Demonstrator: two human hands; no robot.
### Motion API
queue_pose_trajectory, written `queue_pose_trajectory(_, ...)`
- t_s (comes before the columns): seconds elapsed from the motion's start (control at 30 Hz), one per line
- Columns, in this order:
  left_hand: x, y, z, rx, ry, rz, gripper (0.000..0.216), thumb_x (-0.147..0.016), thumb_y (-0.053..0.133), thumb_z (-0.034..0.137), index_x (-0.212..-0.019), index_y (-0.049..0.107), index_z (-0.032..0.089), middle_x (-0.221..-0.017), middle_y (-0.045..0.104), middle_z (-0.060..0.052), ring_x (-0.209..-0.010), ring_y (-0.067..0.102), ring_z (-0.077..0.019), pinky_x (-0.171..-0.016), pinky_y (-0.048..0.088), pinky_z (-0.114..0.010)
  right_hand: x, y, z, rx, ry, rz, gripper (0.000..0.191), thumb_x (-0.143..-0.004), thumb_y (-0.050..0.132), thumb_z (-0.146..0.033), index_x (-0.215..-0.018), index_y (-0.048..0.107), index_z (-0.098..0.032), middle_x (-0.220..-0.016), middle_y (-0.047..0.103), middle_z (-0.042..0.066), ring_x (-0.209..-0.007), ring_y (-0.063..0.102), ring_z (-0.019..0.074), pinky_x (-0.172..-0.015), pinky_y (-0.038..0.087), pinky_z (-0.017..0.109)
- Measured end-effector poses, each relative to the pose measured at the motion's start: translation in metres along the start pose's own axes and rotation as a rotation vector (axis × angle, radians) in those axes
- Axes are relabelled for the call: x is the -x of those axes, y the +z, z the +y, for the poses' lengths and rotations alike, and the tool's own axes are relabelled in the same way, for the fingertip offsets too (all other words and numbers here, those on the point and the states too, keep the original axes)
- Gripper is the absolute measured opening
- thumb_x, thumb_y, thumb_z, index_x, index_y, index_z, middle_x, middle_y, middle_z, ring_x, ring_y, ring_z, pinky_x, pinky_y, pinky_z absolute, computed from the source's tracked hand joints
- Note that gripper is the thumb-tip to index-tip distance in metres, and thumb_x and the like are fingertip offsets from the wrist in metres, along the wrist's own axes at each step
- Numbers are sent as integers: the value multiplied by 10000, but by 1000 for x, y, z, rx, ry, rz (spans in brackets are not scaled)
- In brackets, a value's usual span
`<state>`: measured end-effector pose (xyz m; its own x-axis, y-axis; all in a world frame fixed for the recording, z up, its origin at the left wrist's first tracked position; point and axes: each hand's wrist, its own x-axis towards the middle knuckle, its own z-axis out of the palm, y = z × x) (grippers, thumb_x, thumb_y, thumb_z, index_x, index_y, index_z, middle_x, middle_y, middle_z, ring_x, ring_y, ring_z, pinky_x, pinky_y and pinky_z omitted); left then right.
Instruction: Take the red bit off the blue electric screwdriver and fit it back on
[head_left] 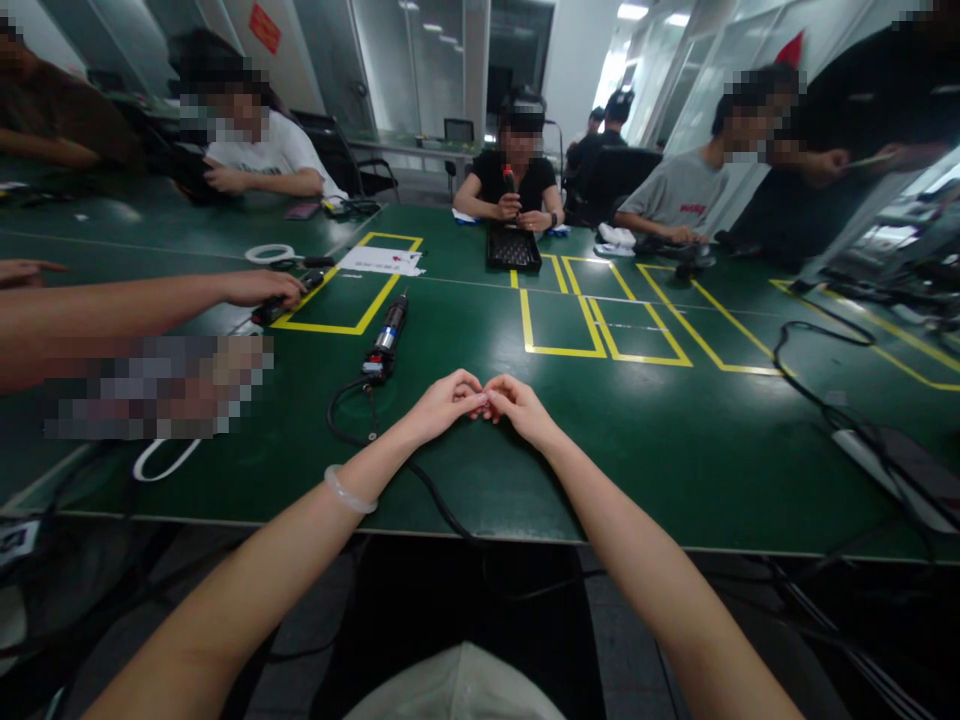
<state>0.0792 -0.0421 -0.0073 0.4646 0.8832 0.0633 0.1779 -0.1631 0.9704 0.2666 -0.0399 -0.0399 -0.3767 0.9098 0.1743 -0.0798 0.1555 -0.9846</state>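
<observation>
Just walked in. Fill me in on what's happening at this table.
The camera wearer's left hand and right hand meet at the fingertips over the green table; whether they hold something small can't be told. A corded, screwdriver-like tool lies ahead and to the left, untouched. Further left, a co-worker's hand is on a dark object. Across the table, someone holds a red-tipped item by a black tray.

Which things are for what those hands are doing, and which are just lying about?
Probably with the hands:
- left hand and right hand, fingertips together; I can't tell if they pinch something small
- corded tool, nearest to them, though untouched

Seemingly just lying about:
- white paper
- black tray, perhaps for the person across the table
</observation>
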Motion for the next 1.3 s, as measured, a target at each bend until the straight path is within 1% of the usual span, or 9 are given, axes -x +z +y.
queue_pose_trajectory(0.17,2,-3,2,-195,62,39,309,-835,657,469,-935,581,187,-871,669,-13,-793,639,-150,-738,494,-280,0,-3,2,24,-13,43,311,-784,735,-440,-927,595,-203,-796,626,-11,-678,602,121,-590,485,243)
queue_pose_trajectory(0.27,1,-13,4,-404,118,12,295,-889,581,468,-1019,615,205,-1003,688,-36,-944,654,-191,-870,513,-336,0,-5,3,89,-7,32,234,-770,728,-358,-874,600,-192,-766,623,-15,-655,565,114,-608,465,246)
queue_pose_trajectory(0.37,-2,-41,2,-789,160,221,373,-910,549,471,-1168,616,211,-1280,616,-97,-1225,559,-274,-1073,426,-444,-1,-7,3,137,-13,46,182,-760,703,-304,-858,605,-186,-760,632,-13,-633,540,108,-613,436,246)
queue_pose_trajectory(0.43,-3,-66,-2,-1021,81,464,476,-904,561,450,-1298,563,183,-1467,478,-155,-1353,447,-346,-1136,351,-511,-1,-7,3,158,-25,59,164,-759,689,-290,-854,608,-182,-775,643,-8,-644,545,111,-631,433,251)
queue_pose_trajectory(0.5,-2,-91,-7,-1159,-76,599,623,-874,609,436,-1395,478,120,-1544,370,-219,-1395,382,-410,-1135,338,-547,-1,-7,3,186,-41,69,153,-759,681,-285,-847,612,-181,-795,654,-1,-669,561,118,-662,441,259)
queue_pose_trajectory(0.67,1,-122,-15,-1117,-480,432,660,-902,490,615,-1321,525,107,-1316,550,-247,-1174,563,-427,-903,489,-566,-1,-6,2,253,-46,69,140,-777,665,-293,-857,619,-188,-822,670,5,-704,580,131,-692,453,268)
queue_pose_trajectory(0.83,1,-120,-15,-1186,-439,382,657,-844,597,555,-1331,499,126,-1361,487,-239,-1255,483,-411,-912,498,-524,0,-8,3,294,-66,131,138,-794,664,-304,-855,622,-188,-828,666,10,-710,568,135,-681,445,265)
queue_pose_trajectory(1.03,2,-106,-13,-1201,-400,408,577,-813,618,534,-1226,572,134,-1313,482,-212,-1169,519,-365,-895,521,-493,1,-6,1,355,-100,151,119,-813,641,-292,-870,630,-188,-827,649,14,-721,563,142,-679,435,269)
queue_pose_trajectory(1.3,11,-43,1,-1211,-219,317,580,-820,593,533,-1284,558,185,-1221,536,-154,-1119,562,-329,-818,546,-414,3,-2,-2,503,-169,157,39,-842,629,-234,-866,622,-203,-874,635,23,-755,560,151,-721,448,284)
